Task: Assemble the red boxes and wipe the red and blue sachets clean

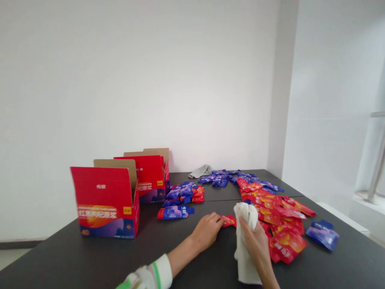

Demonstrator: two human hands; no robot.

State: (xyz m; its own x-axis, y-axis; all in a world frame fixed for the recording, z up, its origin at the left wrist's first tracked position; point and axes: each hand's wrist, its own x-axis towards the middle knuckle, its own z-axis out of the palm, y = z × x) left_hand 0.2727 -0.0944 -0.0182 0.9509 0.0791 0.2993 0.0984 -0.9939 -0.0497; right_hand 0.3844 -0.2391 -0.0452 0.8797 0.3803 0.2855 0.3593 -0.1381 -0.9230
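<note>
Glossy foil sachets (285,237), soft white cloth (245,257), matt black tabletop (90,257).

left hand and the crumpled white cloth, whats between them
In the head view, a small red foil sachet lies on the dark table between the left hand and the crumpled white cloth held in the right hand.

Bare white-walled packing rm, not a home: smooth white walls (135,80), long dark counter (60,261) w/ open red cardboard cartons (105,200) at left, heaps of red & blue foil sachets (279,228) at right.

The head-worn view looks forward and down across the dark table (120,257) from its near side, facing the far white wall (150,80), with the left hand (207,230) and right hand (251,237) close in below.
</note>
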